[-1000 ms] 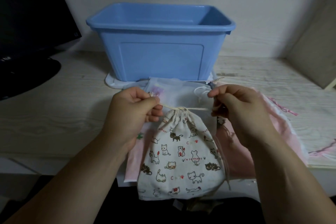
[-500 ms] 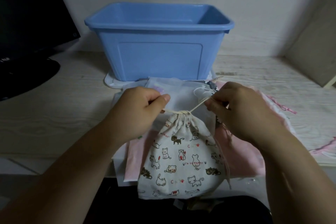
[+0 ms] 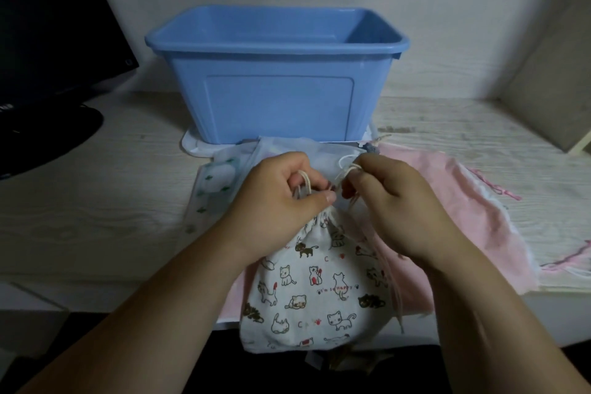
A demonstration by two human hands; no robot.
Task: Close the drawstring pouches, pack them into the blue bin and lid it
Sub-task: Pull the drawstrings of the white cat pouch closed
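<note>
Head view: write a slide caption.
Left hand and right hand grip cords of a cinched cat-print pouch before the blue bin.

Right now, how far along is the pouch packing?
Done: the cat-print pouch is cinched shut at the neck. In hand: the left hand and right hand each pinch its drawstring just above the neck, perhaps knotting it. Left: the pink pouch and a sheer white pouch lie flat on the table. No pouch shows inside the blue bin, and it has no lid on.
</note>
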